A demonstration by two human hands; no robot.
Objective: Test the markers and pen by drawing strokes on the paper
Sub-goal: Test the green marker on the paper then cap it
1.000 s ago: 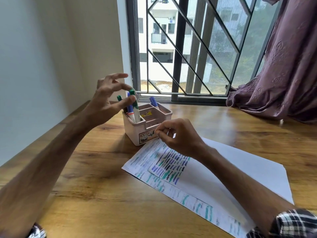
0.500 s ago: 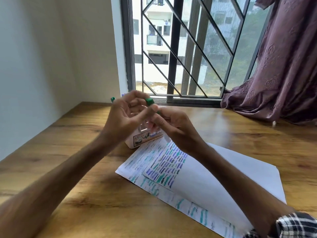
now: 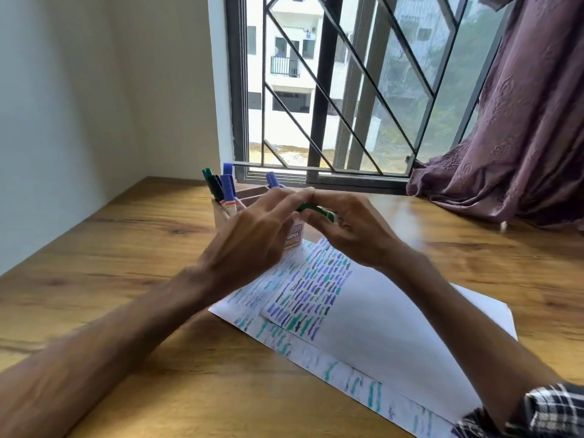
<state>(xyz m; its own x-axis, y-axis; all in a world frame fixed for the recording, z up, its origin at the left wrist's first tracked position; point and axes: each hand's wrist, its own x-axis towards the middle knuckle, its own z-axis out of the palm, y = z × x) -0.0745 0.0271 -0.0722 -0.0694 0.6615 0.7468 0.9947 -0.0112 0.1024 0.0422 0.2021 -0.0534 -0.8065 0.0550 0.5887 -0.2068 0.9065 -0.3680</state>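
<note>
The scene is being lit brightly by daylight from the window. Pale glare is being thrown on the worktop. The left hand and right hand are being smeared by motion blur.

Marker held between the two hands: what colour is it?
Green marker, shown best in the head view.

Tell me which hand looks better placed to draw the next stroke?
Probably the right hand: its fingers curl round the green marker, just above the marked paper. The left hand sits over the marker holder, its grip hidden.
</note>
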